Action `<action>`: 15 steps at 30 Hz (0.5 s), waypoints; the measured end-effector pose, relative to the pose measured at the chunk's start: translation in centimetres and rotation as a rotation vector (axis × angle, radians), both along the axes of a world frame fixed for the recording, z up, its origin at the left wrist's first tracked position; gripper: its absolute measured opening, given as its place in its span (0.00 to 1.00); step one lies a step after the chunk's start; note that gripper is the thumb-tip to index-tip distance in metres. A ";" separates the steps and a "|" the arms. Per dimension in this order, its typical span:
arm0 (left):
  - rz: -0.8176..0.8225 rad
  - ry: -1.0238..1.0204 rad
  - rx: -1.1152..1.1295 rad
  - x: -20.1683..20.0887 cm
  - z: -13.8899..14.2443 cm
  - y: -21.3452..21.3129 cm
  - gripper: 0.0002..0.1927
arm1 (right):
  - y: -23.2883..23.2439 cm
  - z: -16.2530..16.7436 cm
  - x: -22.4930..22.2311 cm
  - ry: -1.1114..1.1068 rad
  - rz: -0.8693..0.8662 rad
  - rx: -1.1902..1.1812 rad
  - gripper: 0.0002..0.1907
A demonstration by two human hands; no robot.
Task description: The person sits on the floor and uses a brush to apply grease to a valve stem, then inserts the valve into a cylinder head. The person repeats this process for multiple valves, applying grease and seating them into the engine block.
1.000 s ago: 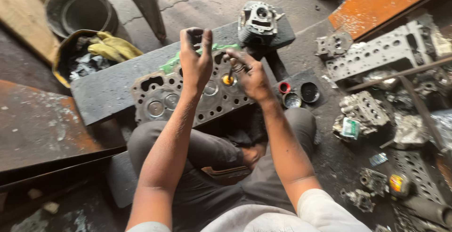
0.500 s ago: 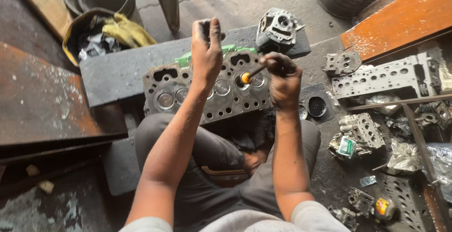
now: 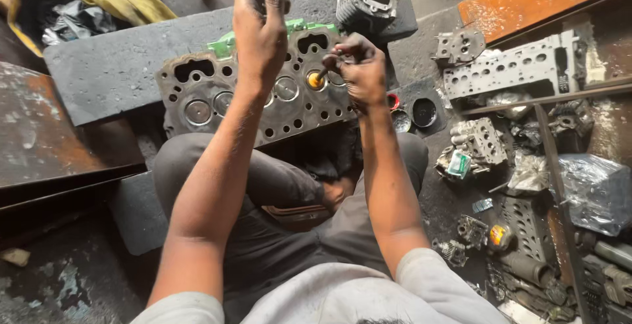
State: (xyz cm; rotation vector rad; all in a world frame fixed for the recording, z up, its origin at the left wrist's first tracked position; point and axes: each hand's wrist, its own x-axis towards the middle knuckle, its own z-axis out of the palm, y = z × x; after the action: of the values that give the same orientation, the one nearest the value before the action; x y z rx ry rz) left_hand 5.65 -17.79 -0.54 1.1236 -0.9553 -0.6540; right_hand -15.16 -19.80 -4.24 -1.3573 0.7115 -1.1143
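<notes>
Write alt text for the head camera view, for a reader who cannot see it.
A seated person works over a dark, greasy cylinder head propped on their knees, the right hand pressing a small tool with a yellow tip against it. The left hand is raised above it, gripping something dark. Engine parts litter the floor on the right.

dim, even daylight | soft shadows | slight motion blur | edges stretched

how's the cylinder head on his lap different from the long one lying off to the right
The cylinder head on the lap is dark, sooty, tilted against his knees, with both hands working over it. The long cylinder head at right is pale grey, narrower, lying flat and untouched. Both are metal castings full of holes.
</notes>
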 end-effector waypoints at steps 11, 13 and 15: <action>0.002 -0.028 -0.071 0.0 0.9 0.9 0.18 | 0.0 0.7 0.9 -0.040 0.002 0.060 0.07; 0.028 -0.103 -0.012 0.1 0.9 0.8 0.17 | -0.2 -1.0 0.4 -0.588 0.097 0.502 0.08; 0.008 -0.122 -0.009 0.1 0.7 0.8 0.17 | -0.2 -3.0 0.0 -0.100 0.133 -0.200 0.08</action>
State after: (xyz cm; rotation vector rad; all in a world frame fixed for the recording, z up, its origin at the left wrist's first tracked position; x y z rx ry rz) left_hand 5.74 -17.03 0.15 1.1697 -1.0559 -0.5791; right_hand -15.13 -19.95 -7.22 -1.4830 0.4396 -1.1611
